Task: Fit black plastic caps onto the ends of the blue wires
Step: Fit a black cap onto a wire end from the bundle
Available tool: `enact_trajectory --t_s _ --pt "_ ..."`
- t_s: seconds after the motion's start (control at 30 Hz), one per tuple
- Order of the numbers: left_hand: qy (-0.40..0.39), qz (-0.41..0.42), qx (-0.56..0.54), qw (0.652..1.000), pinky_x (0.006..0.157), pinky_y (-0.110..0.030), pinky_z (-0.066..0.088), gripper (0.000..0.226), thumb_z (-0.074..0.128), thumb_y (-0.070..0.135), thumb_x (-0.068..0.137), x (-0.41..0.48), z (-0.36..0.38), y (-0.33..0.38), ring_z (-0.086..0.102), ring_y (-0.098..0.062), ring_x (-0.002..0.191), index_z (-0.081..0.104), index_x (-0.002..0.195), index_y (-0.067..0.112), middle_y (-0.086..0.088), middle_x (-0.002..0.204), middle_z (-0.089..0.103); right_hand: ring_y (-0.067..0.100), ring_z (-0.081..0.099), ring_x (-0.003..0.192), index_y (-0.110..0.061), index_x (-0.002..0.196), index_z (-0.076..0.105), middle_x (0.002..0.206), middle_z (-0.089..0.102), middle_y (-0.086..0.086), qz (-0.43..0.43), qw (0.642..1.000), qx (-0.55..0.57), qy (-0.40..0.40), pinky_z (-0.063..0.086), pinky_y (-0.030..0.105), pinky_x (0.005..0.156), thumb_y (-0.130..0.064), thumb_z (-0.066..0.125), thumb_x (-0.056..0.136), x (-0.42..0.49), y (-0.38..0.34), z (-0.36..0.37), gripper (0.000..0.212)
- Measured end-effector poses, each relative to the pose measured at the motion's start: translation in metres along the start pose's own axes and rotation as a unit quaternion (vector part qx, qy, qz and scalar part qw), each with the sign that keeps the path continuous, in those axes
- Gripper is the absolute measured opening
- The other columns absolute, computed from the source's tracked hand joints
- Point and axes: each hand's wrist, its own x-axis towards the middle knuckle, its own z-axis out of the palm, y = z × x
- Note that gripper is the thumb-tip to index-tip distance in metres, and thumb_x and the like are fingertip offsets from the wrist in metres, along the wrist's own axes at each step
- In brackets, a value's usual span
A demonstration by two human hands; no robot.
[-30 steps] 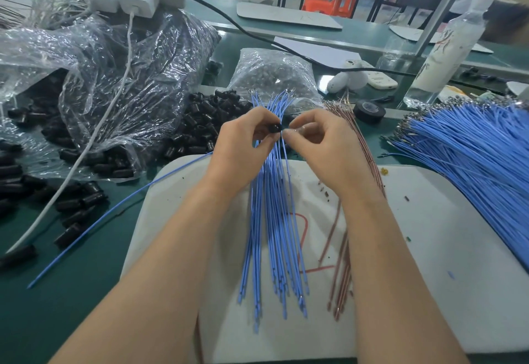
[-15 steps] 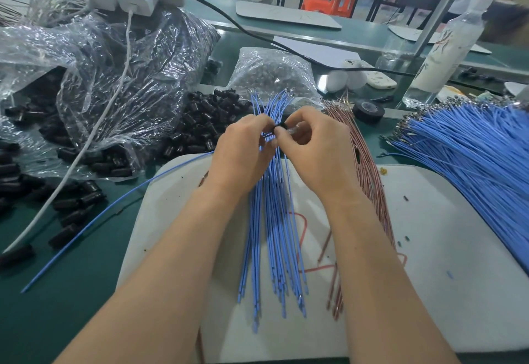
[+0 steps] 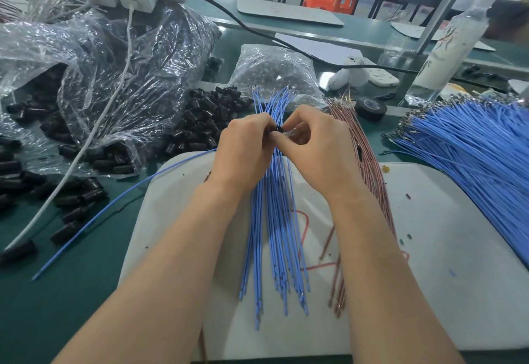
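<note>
Now left hand (image 3: 243, 149) and right hand (image 3: 317, 149) seemingly pinch one black cap (image 3: 277, 129) near a cap-filled bag (image 3: 137, 77).

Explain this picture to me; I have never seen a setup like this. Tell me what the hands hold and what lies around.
No machine here: a person's two bare hands, filmed by a camera worn on the head, looking down. The left hand and right hand meet fingertip to fingertip and pinch a black cap. One loose blue wire runs leftward from under the left hand. Below the hands a bunch of blue wires lies on a white board, with brown wires beside it. More black caps are heaped behind, some spilling from a clear plastic bag. A heap of blue wires lies at the right.
</note>
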Motion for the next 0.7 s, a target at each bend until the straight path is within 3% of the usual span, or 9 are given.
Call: enact_trajectory --t_s 0.23,0.37,0.47,0.7 --pt "0.006 -0.001 -0.013 1.000 0.068 -0.040 0.050 0.008 0.061 0.009 0.084 0.001 -0.001 -0.002 0.062 -0.026 0.070 0.069 0.084 0.007 -0.006 0.074 0.069 0.004 0.062 0.071 -0.020 0.091 0.068 0.076 0.067 -0.008 0.028 0.998 0.008 -0.059 0.044 0.011 0.066 -0.018 0.066 0.086 0.002 0.005 -0.014 0.006" --pt "0.002 -0.004 -0.015 1.000 0.069 -0.041 0.051 0.008 0.062 0.011 0.085 0.001 0.000 -0.004 0.063 -0.027 0.071 0.069 0.085 0.007 -0.007 0.075 0.069 0.011 0.067 0.073 -0.024 0.089 0.063 0.078 0.070 -0.003 0.056 0.995 0.064 -0.060 0.055 0.025 0.076 -0.013 0.063 0.088 0.004 0.007 -0.021 0.011" --pt "0.002 -0.004 -0.009 1.000 0.069 -0.041 0.050 0.009 0.062 0.012 0.086 0.001 0.001 -0.004 0.061 -0.027 0.070 0.068 0.084 0.007 -0.006 0.074 0.068 0.009 0.070 0.068 -0.019 0.087 0.060 0.079 0.072 0.003 0.073 0.985 0.135 -0.079 0.058 0.022 0.068 -0.005 0.061 0.090 0.003 0.003 -0.020 0.014" --pt "0.000 -0.005 0.002 1.000 0.068 -0.041 0.049 0.010 0.060 0.012 0.087 0.001 0.000 -0.002 0.060 -0.027 0.070 0.068 0.085 0.007 -0.006 0.075 0.068 0.013 0.067 0.081 -0.018 0.090 0.068 0.084 0.070 -0.004 0.049 0.997 0.031 -0.054 0.054 0.035 0.085 -0.014 0.064 0.088 0.003 -0.001 -0.016 0.007"
